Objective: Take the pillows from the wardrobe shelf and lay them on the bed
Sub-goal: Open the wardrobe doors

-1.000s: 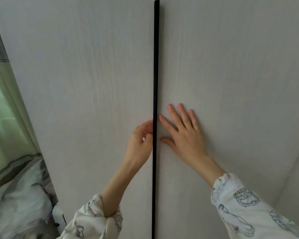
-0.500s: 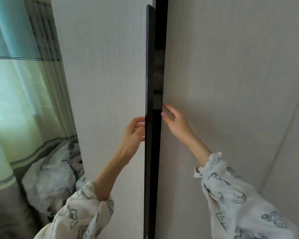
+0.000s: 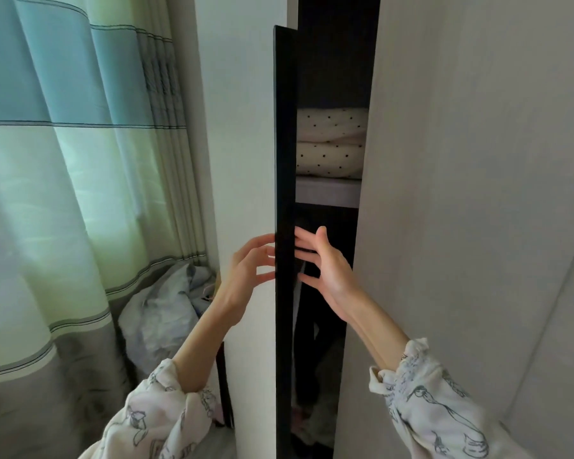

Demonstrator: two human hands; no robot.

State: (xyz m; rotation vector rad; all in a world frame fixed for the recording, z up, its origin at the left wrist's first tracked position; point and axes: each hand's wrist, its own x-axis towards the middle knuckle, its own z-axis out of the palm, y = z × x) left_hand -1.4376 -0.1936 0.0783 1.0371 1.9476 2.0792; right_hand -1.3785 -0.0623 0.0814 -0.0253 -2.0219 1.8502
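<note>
Two cream pillows [image 3: 330, 142] with black dots are stacked on the wardrobe shelf [image 3: 327, 192], seen through the gap between the doors. The left door [image 3: 284, 226] is shown edge-on, partly open. Its outer face is met by the left hand [image 3: 246, 270], fingers spread; behind its edge, the right hand [image 3: 325, 263] is held with fingers splayed, gripping nothing.

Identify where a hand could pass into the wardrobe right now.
One narrow gap: between the left door's dark edge and the right door. The right hand already fills it below the shelf. Above, the dotted pillows crowd the opening. The left hand is outside.
</note>
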